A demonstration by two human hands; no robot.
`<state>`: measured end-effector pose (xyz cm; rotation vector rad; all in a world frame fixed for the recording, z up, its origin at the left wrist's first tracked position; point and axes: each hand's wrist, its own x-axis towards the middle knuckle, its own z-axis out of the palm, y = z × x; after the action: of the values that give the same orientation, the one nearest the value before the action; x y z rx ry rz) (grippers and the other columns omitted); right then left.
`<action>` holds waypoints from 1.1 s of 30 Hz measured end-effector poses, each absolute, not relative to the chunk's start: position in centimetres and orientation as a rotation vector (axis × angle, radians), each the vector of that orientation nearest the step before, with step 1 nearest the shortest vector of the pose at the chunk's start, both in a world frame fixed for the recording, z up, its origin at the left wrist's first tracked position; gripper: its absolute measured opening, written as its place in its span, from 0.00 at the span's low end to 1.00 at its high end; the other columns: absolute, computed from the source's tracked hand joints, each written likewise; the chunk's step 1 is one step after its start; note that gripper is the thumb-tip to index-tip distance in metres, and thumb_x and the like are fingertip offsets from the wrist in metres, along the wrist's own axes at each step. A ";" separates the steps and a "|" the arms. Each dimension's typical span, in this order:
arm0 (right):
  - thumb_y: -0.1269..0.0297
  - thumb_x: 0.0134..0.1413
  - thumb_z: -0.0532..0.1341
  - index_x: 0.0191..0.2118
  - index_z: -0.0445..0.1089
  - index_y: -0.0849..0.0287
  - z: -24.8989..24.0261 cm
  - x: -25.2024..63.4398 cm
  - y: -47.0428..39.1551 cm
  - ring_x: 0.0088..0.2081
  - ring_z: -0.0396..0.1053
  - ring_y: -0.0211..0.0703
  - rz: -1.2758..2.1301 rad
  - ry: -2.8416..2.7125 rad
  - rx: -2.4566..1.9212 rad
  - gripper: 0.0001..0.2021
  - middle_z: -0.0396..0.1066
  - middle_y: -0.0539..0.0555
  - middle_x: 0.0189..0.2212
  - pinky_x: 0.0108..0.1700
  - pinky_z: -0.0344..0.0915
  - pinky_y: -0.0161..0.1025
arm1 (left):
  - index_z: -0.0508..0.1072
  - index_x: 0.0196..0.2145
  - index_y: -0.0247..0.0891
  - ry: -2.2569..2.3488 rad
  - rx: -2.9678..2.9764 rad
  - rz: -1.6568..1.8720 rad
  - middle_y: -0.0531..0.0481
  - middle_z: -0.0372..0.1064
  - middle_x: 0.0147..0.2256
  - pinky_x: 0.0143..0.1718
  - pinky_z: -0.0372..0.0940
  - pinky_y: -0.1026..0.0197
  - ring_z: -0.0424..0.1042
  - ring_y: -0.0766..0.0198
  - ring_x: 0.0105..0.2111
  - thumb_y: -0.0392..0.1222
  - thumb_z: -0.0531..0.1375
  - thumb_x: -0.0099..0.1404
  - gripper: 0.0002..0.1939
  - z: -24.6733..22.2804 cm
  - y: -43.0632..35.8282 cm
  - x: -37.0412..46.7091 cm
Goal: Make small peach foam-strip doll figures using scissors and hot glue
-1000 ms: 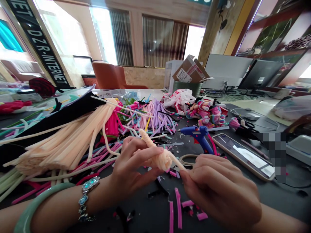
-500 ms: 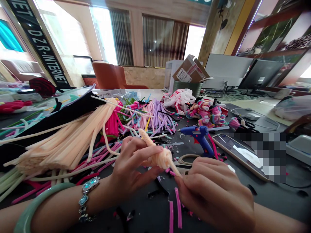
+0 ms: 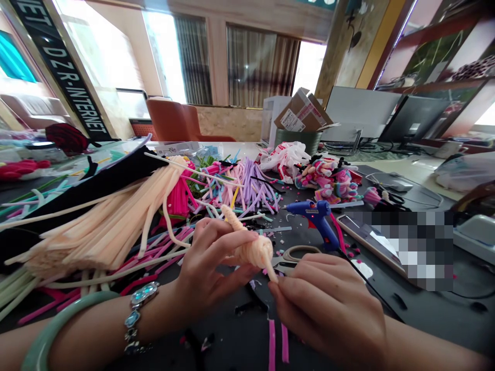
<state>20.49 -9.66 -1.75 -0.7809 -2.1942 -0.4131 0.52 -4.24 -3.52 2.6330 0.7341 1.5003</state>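
As the right hand (image 3: pixel 328 304) pinches the strip (image 3: pixel 272 272), it partly hides scissors (image 3: pixel 287 255).

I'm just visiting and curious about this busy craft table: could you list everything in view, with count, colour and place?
Wound piece: one, cream, between hands
Strand: one, cream, from wound piece to right hand
Large stem bundle: one, peach, left
Loose stems: many, purple, pink, green, mid-table
Glue gun: one, blue, right of centre
Scissors: one pair, beige-handled, behind right hand
Phone: one, pale-edged, right
Fuzzy items: several, multicoloured, back right
Plastic bag: one, white and red, behind stems
Carton: one, brown, in green bin
Monitors: at least two, grey and black, far right
Sign: one, black, far left
Left hand: one, bare, lower centre
Right hand: one, bare, lower right
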 end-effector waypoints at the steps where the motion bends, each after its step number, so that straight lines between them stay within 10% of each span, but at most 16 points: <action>1: 0.73 0.55 0.58 0.24 0.67 0.59 -1.9 20.5 -9.7 0.20 0.58 0.32 -0.409 -2.204 -0.786 0.09 0.63 0.45 0.17 0.31 0.59 0.34 | 0.64 0.50 0.41 0.733 2.631 1.494 0.47 0.62 0.38 0.40 0.60 0.55 0.63 0.59 0.38 0.34 0.59 0.61 0.19 -3.5 -4.2 0.5; 33: 0.76 0.55 0.55 0.33 0.66 0.62 -1.9 21.0 -9.4 0.21 0.49 0.38 -0.426 -2.409 -0.777 0.05 0.60 0.47 0.20 0.24 0.44 0.40 | 0.63 0.49 0.36 0.550 2.893 1.426 0.46 0.68 0.37 0.45 0.59 0.48 0.67 0.61 0.36 0.30 0.56 0.63 0.16 -3.4 -3.8 0.4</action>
<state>21.02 -9.39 -1.90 -0.7772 -2.4090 -0.4257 0.43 -3.82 -3.37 2.8929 0.5503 1.4260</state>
